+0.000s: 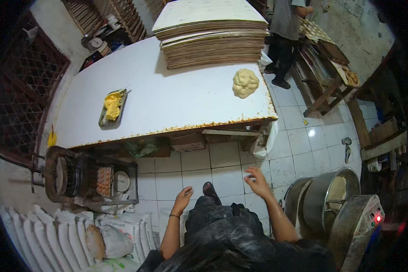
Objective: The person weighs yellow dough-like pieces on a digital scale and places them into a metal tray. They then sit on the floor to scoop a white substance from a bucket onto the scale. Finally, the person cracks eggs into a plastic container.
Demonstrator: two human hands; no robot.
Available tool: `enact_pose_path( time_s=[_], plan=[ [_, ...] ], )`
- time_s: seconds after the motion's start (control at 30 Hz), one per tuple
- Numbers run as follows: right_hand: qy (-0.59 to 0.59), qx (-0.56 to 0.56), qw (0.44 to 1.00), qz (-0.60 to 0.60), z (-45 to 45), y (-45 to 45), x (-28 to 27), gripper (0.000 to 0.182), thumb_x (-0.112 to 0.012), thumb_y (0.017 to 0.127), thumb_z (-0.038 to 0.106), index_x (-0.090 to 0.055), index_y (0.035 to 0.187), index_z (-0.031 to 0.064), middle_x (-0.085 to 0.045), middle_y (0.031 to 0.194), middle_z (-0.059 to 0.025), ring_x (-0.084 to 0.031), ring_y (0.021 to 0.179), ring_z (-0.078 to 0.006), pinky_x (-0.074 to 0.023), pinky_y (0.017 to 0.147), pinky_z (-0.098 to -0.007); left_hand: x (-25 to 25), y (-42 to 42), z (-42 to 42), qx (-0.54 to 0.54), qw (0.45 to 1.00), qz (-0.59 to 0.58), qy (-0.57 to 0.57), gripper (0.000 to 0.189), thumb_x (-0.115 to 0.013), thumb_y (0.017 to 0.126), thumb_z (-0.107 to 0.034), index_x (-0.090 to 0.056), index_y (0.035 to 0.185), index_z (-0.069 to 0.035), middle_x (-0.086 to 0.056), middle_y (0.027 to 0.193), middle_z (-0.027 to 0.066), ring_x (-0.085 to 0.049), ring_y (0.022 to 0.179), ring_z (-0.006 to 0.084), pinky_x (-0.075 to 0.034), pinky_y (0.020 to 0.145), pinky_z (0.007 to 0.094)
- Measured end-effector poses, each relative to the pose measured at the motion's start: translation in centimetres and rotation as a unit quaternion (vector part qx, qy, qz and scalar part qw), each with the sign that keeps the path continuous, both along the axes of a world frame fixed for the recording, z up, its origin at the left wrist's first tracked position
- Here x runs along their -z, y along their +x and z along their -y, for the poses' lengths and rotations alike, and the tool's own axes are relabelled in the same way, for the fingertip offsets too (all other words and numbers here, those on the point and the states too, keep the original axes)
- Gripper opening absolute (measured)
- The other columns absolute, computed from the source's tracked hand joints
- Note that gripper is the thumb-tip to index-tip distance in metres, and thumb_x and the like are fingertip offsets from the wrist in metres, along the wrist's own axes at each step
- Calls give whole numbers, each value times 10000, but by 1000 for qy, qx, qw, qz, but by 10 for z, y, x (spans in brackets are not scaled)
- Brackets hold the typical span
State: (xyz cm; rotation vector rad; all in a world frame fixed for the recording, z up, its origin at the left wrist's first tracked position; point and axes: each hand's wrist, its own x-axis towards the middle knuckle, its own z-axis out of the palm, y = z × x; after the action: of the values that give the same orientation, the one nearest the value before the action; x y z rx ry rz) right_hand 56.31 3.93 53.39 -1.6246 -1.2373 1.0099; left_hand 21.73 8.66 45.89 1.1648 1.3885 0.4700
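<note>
My left hand [182, 200] hangs in the air over the tiled floor, left of my legs, with nothing in it. On the other side, my right hand [257, 181] is raised with its fingers apart and also holds nothing. In front of me stands a white-topped table [176, 98] with a rusty edge. A lump of dough [245, 83] lies near its right edge. On the table's left part, a dark tray [103, 121] holds a yellow, butter-like mass [112, 104]. A tall stack of thin boards [212, 44] rests at the table's far side.
A dough mixer [333, 200] with a metal bowl stands at my right. White sacks [78, 241] line the lower left, below a dark metal frame with eggs [104, 182]. Beyond the table, a person [285, 27] stands beside a wooden bench [326, 71]. A sandal [347, 149] lies on the floor.
</note>
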Motion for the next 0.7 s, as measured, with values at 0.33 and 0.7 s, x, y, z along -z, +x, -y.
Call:
enact_pose_path(
  time_s=[0.33,0.7],
  plan=[
    [-58,291,953,60,-363,103,6,705,-697,697,284,-325,1282,159,-360,1203,-161,-500,943,-243,-492,653,-360,120,-263,96,-536,816,11,-216,396,-473,816,-344,-450,1148,-129,-533,992,18,-517,896,174,-378,654,301],
    [63,253,953,156,-468,167,49,477,-647,606,60,-523,1059,-25,-612,912,-162,-593,813,-250,-477,719,-342,122,-134,117,-640,682,117,-334,386,-460,864,-318,-438,1192,-116,-505,1135,79,-513,956,259,-408,794,387]
  ],
)
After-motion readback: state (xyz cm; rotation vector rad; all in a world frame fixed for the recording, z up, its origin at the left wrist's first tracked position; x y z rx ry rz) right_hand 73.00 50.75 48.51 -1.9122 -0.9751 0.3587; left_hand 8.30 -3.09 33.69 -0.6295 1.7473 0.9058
